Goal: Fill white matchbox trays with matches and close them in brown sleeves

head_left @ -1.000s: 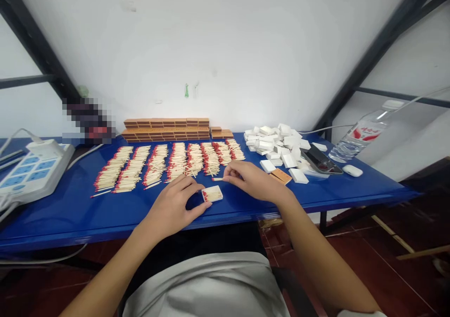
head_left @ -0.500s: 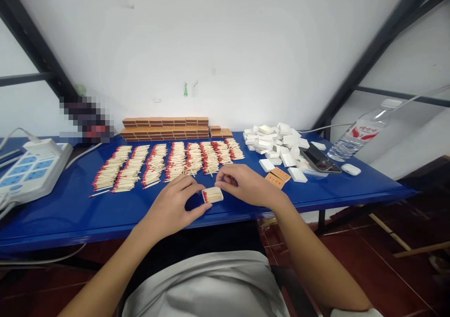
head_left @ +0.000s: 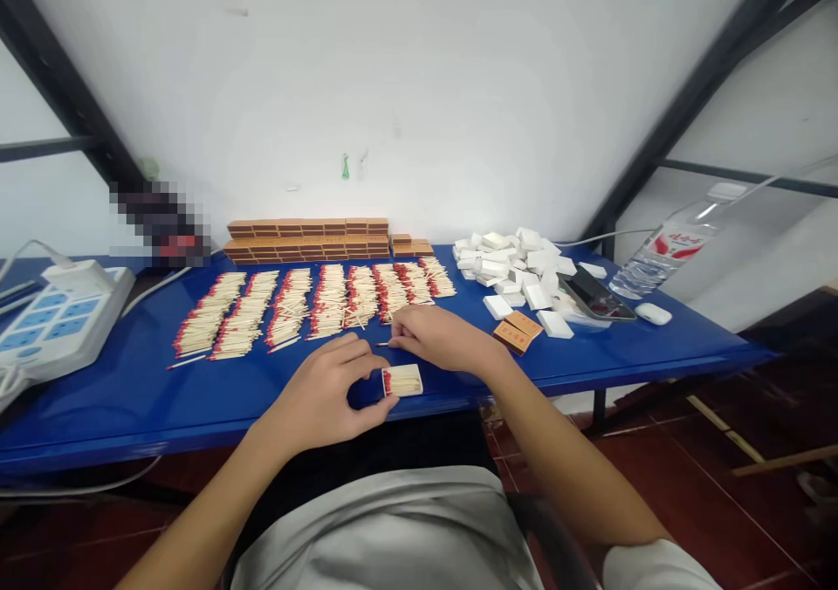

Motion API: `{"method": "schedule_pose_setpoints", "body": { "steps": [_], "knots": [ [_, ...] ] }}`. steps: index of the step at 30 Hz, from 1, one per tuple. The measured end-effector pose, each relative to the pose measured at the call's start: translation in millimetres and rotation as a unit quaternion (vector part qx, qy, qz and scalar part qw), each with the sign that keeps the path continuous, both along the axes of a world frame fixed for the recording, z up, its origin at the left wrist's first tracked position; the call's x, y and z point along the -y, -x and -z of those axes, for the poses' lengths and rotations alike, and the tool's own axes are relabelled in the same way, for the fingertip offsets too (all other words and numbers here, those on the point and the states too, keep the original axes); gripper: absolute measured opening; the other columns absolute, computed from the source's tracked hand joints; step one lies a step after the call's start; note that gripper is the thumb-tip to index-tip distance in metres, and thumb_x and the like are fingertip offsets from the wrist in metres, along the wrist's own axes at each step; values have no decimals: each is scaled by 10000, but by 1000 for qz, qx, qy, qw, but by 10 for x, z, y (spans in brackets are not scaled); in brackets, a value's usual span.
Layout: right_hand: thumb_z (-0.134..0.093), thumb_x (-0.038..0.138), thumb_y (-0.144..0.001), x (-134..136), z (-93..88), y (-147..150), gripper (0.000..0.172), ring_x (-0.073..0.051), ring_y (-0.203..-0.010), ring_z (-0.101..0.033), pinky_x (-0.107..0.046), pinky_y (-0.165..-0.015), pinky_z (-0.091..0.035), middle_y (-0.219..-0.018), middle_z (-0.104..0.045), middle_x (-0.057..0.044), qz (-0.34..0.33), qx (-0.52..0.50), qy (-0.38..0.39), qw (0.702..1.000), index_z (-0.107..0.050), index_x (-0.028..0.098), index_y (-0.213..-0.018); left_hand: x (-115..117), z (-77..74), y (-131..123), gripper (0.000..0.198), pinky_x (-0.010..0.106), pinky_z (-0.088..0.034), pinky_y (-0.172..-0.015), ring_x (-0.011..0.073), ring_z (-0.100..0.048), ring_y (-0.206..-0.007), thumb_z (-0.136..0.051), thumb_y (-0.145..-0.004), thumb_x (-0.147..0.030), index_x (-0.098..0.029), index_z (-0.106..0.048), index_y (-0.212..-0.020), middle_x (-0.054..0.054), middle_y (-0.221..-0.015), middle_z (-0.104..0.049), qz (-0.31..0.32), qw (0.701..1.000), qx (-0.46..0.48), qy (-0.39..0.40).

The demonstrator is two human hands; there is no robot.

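Note:
My left hand [head_left: 324,394] grips a small open matchbox tray [head_left: 401,381] filled with red-tipped matches, resting on the blue table [head_left: 131,398] near its front edge. My right hand [head_left: 438,339] lies just behind the tray, fingers pinched on a single match [head_left: 383,344] on the table. Behind both hands, several rows of red-tipped matches [head_left: 314,304] lie side by side across the table.
Brown matchbox sleeves [head_left: 307,239] are stacked along the wall. A pile of white trays [head_left: 517,267] sits at the right, with two brown sleeves [head_left: 517,331], a phone [head_left: 594,296], a white earbud case [head_left: 653,313] and a water bottle [head_left: 674,250]. A power strip [head_left: 56,321] lies far left.
The left hand has slid the filled tray nearer the front edge. The right hand moved left and back toward the match rows and now pinches a loose match.

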State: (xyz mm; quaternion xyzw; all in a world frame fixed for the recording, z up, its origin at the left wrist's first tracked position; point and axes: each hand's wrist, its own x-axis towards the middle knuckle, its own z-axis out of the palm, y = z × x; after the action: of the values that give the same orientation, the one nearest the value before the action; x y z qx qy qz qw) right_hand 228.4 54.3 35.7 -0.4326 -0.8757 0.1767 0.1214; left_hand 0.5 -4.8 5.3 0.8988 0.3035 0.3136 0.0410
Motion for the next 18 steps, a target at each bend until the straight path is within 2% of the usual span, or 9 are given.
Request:
{"method": "schedule_pose_setpoints", "body": {
  "steps": [3,7,12,18],
  "knots": [
    [-637,263,-1054,-75,-22,-300,182,-172,-773,-577,-278,-689,-363,-885,-699,-39,27,-19,1,999,-648,190,-888,-19,26,2,189,359,-531,-758,212,-627,-820,-730,-979,-339,-196,-738,-1103,45,-870,-668,-24,1000,-3,-1],
    [-636,257,-1042,-326,-28,-635,175,-181,-772,-577,-285,-699,-370,-906,-698,-51,77,6,-45,996,-632,191,-880,-42,50,12,200,367,-532,-780,219,-636,-845,-718,-998,-357,-198,-730,-1118,45,-894,-671,-40,999,-12,-7],
    [-635,254,-1040,-566,67,-673,193,-192,-801,-588,-293,-710,-372,-913,-701,-62,54,36,-41,997,-619,191,-859,-49,56,14,206,361,-533,-787,219,-638,-859,-719,-1002,-359,-201,-729,-1134,45,-907,-669,-40,999,-9,-5],
    [-662,216,-1009,-604,162,-679,100,-168,-766,-554,-279,-704,-346,-893,-674,-32,48,-14,-59,997,-648,182,-916,-45,51,12,216,369,-538,-796,222,-640,-869,-703,-1013,-367,-192,-725,-1138,52,-920,-671,-38,999,-16,-4]
  ]
}}
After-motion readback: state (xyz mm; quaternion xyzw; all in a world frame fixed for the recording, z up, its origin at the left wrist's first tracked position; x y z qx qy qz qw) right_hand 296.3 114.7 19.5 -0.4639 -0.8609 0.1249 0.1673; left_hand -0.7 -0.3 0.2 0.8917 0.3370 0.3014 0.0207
